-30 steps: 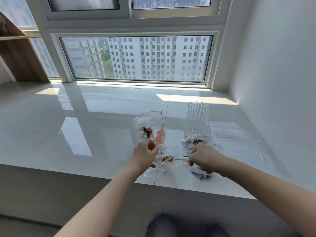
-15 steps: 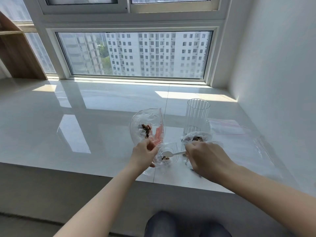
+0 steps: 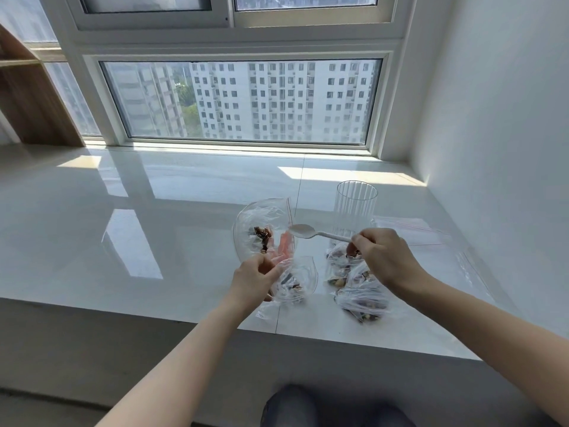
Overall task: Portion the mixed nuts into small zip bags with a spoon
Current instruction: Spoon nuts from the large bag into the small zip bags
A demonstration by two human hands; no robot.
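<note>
My left hand (image 3: 254, 277) pinches the rims of two clear bags together. One is a large open bag (image 3: 261, 229) with a few dark nuts at its bottom. The other is a small zip bag (image 3: 297, 283) holding some nuts. My right hand (image 3: 386, 257) grips the handle of a white plastic spoon (image 3: 304, 232). The spoon's bowl looks empty and hovers at the mouth of the large bag, above the small one. Several filled small bags (image 3: 358, 289) lie on the sill under my right hand.
A ribbed clear glass (image 3: 355, 208) stands behind the filled bags. Flat unused zip bags (image 3: 431, 238) lie at the right near the white wall. The white sill's front edge (image 3: 215, 322) runs just below my hands. My knee (image 3: 295, 405) shows at the bottom.
My right hand has lifted the spoon out of the small bag and up to the large bag's mouth. My left hand has kept its hold on the bags.
</note>
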